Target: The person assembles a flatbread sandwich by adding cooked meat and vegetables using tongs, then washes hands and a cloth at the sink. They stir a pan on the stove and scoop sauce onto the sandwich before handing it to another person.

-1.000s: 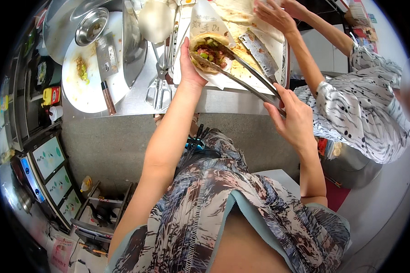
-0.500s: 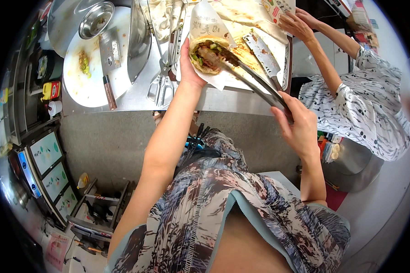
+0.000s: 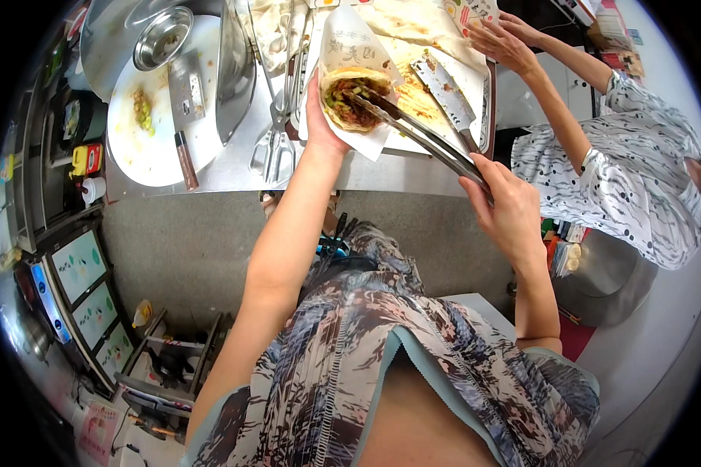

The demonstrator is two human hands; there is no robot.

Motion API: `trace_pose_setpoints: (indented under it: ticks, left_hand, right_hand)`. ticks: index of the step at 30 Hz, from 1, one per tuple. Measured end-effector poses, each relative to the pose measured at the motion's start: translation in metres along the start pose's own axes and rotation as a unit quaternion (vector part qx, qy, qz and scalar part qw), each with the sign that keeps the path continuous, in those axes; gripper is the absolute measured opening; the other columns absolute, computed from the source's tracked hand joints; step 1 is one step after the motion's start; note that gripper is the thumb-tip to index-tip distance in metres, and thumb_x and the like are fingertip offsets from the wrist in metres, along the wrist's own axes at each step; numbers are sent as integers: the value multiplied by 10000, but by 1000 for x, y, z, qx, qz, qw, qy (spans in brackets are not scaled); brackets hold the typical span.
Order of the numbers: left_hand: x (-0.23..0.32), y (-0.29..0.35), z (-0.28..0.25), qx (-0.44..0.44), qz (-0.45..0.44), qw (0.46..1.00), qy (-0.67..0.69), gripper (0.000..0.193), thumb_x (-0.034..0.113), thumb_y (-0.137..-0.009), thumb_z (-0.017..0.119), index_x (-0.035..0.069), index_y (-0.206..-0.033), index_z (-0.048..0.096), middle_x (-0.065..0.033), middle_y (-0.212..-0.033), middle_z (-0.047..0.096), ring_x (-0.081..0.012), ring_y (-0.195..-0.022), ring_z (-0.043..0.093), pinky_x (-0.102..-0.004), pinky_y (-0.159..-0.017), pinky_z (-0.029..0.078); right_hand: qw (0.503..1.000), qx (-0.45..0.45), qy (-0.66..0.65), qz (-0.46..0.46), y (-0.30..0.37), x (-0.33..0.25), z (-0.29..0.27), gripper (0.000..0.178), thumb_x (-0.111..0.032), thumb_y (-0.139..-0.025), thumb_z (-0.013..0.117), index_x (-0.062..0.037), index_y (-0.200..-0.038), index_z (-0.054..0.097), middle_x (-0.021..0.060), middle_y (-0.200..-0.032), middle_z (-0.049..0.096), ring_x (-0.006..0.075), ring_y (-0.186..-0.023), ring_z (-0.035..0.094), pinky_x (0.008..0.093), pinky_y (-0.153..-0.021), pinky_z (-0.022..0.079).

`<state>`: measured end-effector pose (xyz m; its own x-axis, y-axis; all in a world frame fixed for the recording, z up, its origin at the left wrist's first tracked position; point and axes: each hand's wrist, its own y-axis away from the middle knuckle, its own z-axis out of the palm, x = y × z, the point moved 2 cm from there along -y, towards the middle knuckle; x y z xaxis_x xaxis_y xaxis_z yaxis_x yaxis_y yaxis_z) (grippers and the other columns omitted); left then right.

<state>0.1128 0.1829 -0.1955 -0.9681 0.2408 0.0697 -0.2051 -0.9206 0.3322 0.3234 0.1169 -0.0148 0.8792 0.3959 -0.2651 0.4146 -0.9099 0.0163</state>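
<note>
A round flatbread sandwich (image 3: pixel 356 100), stuffed with chopped meat and green bits, sits in a white paper bag (image 3: pixel 358 47). My left hand (image 3: pixel 322 121) is closed round the bag's left side. In my right hand (image 3: pixel 510 206) is a pair of metal tongs (image 3: pixel 440 148), gripped near the handle end. The tips of the tongs reach into the sandwich's open mouth, touching the filling. Behind the sandwich lies a tray (image 3: pixel 487 136) with flatbreads (image 3: pixel 417 31), and a stained wide-bladed knife (image 3: pixel 446 89) rests on it.
At left, a white round chopping board (image 3: pixel 125 140) holds a cleaver (image 3: pixel 185 101), food scraps and a metal bowl (image 3: pixel 162 39). Other tongs (image 3: pixel 276 148) lie on the steel counter. At right, a co-worker's hands (image 3: pixel 506 43) hold a printed paper bag (image 3: pixel 473 14).
The tongs' tips have shifted slightly left and down, deeper into the filling. The sandwich mouth has turned a little. The co-worker's printed bag has moved away toward the top edge.
</note>
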Motion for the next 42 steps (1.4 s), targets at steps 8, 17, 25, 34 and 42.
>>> trace_pose_setpoints:
  ticks: [8, 17, 25, 34, 42]
  left_hand:
    - [29, 12, -25, 12, 62, 997, -39, 654, 559, -947, 174, 137, -1426, 319, -216, -1379, 404, -384, -1234, 461, -540, -990, 459]
    - [51, 37, -25, 31, 84, 996, -17, 622, 512, -907, 391, 142, -1407, 377, -173, -1389, 424, -400, -1239, 442, -628, -1015, 373]
    - [50, 38, -30, 53, 90, 991, -80, 659, 531, -898, 414, 117, -1409, 375, -173, -1391, 429, -396, -1239, 443, -600, -1026, 373]
    - [47, 34, -26, -8, 42, 999, -16, 610, 478, -912, 397, 110, -1399, 385, -189, -1355, 457, -403, -1208, 470, -628, -1042, 340]
    - [43, 30, -20, 27, 44, 998, -41, 650, 494, -896, 403, 98, -1410, 369, -187, -1370, 453, -382, -1226, 466, -605, -1023, 377]
  right_hand:
    - [984, 31, -147, 92, 3, 25, 10, 332, -195, -840, 699, 22, -1074, 610, 136, -787, 637, 226, -605, 616, 316, -569, 491]
    - [985, 21, -57, 160, 5, 58, 123, 448, -320, -869, 634, 4, -1162, 536, 190, -978, 642, 359, -813, 646, 431, -696, 516]
    - [974, 32, -103, 201, 7, 58, 121, 431, -317, -872, 610, -31, -1185, 532, 180, -916, 629, 369, -774, 636, 441, -661, 511]
    - [975, 56, -79, 200, 10, 61, 115, 462, -294, -849, 658, 6, -1183, 552, 151, -933, 645, 274, -720, 651, 398, -648, 516]
    - [983, 95, -13, 159, 21, 100, 166, 457, -294, -884, 608, 8, -1215, 518, 185, -961, 646, 367, -799, 638, 449, -695, 502]
